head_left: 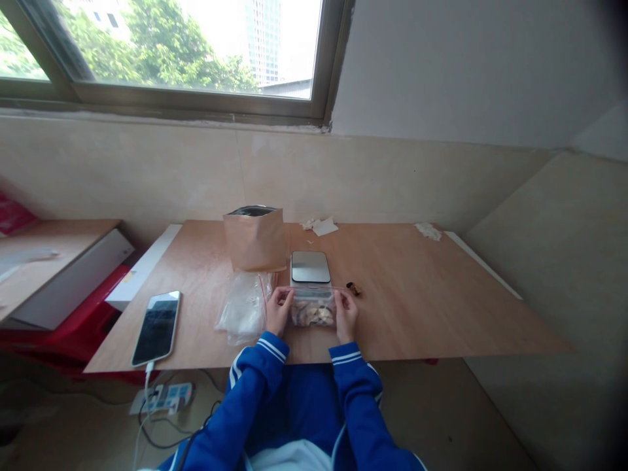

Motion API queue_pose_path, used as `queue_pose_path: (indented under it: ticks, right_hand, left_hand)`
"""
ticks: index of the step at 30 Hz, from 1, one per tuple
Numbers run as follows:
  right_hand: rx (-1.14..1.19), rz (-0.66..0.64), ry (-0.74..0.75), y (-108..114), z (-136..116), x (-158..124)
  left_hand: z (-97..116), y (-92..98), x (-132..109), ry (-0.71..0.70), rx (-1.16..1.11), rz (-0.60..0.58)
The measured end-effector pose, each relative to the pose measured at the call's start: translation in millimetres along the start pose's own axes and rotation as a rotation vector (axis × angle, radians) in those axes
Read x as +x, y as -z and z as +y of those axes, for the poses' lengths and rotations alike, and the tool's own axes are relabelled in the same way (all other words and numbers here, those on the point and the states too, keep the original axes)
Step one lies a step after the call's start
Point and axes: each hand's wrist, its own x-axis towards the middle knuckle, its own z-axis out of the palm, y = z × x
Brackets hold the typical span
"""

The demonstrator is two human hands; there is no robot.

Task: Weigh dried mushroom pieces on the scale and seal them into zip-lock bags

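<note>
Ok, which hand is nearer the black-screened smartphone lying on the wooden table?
Left. The left hand is closer, right of the black-screened smartphone; the right hand is farther right.

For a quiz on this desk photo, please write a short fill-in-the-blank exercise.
The left hand and right hand hold a bag of ____ plastic.
The scale sits directly ____ that bag.
The upright pouch is ____ paper.
The phone has a ____ cable.

Answers: clear; behind; brown; white.
</note>
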Motion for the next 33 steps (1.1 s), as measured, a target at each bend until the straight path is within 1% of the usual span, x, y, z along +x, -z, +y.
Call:
queue_pose_path:
  ticks: [3, 5, 8, 10, 16, 21, 25, 30, 33]
  right_hand:
    - [0.023, -0.029, -0.042, 3, -1, 1]
    - [0.031, -0.078, -0.064, 4, -2, 0]
    - [0.038, -0.154, -0.088, 5, -2, -1]
    - [0.036, -0.180, -0.095, 5, -2, -2]
    - [0.029, -0.186, -0.061, 5, 1, -1]
    - [0.002, -0.165, -0.013, 3, 3, -1]
    - [-0.003, -0.177, -0.026, 3, 6, -1]
    - [0.057, -0.204, -0.103, 5, 10, -1]
    - [0.053, -0.240, -0.112, 5, 12, -1]
  left_hand:
    - [2, -0.6, 0, -0.002, -0.009, -0.044]
    - [2, -0.4, 0, -0.010, -0.004, -0.064]
    - [2, 0.2, 0, -0.016, 0.002, -0.059]
    - [2, 0.6, 0, -0.015, 0.006, -0.056]
    - [3, 1.1, -1, 0.010, 0.019, -0.086]
    - [4, 0.2, -2, 0.014, 0.018, -0.039]
    - [6, -0.8, -2, 0.017, -0.018, -0.015]
    - [6, -0.9, -2, 0.052, -0.051, -0.096]
    - [4, -0.6, -2, 0.048, -0.039, -0.112]
